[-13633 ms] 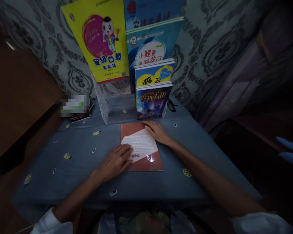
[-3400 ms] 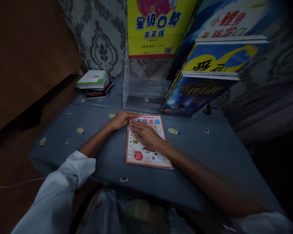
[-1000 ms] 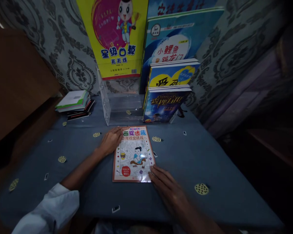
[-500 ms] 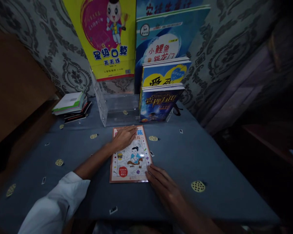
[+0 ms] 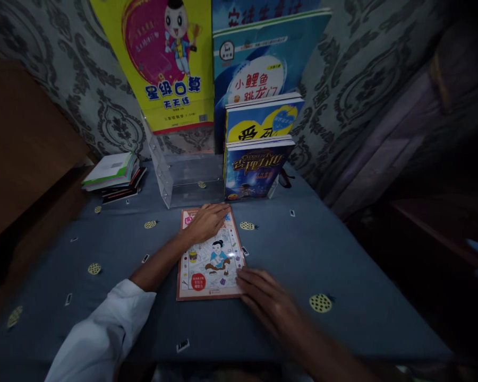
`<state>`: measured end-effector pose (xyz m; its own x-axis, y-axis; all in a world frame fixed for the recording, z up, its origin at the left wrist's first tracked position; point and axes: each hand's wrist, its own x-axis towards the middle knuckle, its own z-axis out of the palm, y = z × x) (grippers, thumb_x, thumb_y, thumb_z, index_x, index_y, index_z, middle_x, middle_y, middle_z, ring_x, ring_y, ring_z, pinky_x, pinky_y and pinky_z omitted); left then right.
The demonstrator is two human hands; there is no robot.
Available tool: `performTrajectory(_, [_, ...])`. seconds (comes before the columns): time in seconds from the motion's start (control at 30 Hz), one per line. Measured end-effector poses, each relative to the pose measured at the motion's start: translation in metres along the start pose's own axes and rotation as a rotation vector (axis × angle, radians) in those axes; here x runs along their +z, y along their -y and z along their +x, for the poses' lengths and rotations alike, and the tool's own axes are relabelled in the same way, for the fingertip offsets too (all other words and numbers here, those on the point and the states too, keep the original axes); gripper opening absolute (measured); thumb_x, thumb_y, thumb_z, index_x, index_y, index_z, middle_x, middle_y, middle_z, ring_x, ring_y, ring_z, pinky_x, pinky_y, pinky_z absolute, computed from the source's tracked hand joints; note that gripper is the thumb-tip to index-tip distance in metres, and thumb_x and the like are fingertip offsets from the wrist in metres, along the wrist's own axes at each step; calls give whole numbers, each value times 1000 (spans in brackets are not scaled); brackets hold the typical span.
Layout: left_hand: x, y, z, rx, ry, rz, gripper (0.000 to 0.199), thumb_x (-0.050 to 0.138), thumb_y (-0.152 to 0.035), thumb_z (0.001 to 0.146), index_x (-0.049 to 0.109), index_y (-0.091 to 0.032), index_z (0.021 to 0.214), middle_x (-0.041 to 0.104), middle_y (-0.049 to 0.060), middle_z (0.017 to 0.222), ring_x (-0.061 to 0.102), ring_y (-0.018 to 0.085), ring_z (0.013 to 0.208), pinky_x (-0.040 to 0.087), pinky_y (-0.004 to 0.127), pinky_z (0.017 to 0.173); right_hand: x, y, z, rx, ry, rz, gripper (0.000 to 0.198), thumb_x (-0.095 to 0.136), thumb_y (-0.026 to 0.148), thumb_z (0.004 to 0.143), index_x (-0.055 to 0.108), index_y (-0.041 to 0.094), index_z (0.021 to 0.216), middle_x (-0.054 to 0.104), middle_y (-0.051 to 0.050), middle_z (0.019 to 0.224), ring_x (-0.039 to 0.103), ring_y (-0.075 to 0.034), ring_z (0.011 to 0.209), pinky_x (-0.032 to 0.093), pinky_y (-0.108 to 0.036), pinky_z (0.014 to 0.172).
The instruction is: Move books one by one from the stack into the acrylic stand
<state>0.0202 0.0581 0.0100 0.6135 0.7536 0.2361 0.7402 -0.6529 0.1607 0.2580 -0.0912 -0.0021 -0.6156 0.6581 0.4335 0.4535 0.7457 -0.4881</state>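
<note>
A thin book [image 5: 219, 260] with a pinkish-brown border and a drawn figure in blue lies flat on the table in front of me. My left hand [image 5: 207, 222] rests across its upper part, fingers stretched out and covering some of the title. At the book's lower right corner, the fingertips of my right hand [image 5: 265, 297] touch the edge, with the fingers extended and lying low. Neither hand is gripping the book.
Behind the book stands a clear acrylic rack [image 5: 161, 175]. It holds a yellow workbook [image 5: 175, 106], a teal book [image 5: 263, 58] and dark blue books [image 5: 255, 170]. A small stack of books [image 5: 111, 172] sits at the back left. Patterned grey cloth covers the table [image 5: 342, 260].
My left hand has shifted slightly to the right over the book's title. The right hand stays at the lower right corner. The whole view has moved a little.
</note>
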Motion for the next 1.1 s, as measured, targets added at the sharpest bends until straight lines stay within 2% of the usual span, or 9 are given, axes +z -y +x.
performTrajectory(0.1, [0,-1,-1,-13,-23,-27,42,41,-21,100,55,-19,140,57,11,146,53,23,135,42,43,110,-3,-10,16,3,24,-30,35,46,25,103,62,20,133,69,-11,130,62,-24,124,58,-44,101])
performTrajectory(0.27, [-1,-1,-1,-14,-39,-55,41,43,-20,100,57,-20,138,59,10,144,55,23,134,42,44,110,3,-43,47,-48,46,-89,37,42,21,102,64,11,130,67,-17,132,62,-27,125,56,-47,103])
performTrajectory(0.47, [-1,0,-1,-10,-50,-68,42,43,-15,98,58,-19,137,60,11,143,55,23,133,42,42,110,5,-75,82,-31,48,-92,40,42,21,101,60,17,136,64,-15,137,58,-26,130,50,-50,109])
performTrajectory(0.67, [2,0,-2,-19,-81,-67,43,41,-13,98,55,-17,138,61,13,141,56,23,132,44,44,109,12,-101,114,-7,-4,-60,40,42,23,100,60,16,135,65,-16,134,59,-29,128,50,-52,107])
performTrajectory(0.8, [5,3,-2,-25,-97,-51,42,42,-14,99,52,-10,139,62,18,139,56,24,131,44,44,109,16,-111,124,-8,-1,-62,42,43,21,98,59,16,136,63,-16,138,57,-30,129,49,-53,108])
performTrajectory(1.1, [11,3,-5,-21,-131,20,39,42,-15,99,55,-9,135,62,18,138,58,24,131,45,43,112,24,-118,123,24,-6,-62,45,42,25,99,56,19,141,59,-14,143,51,-28,136,45,-53,113])
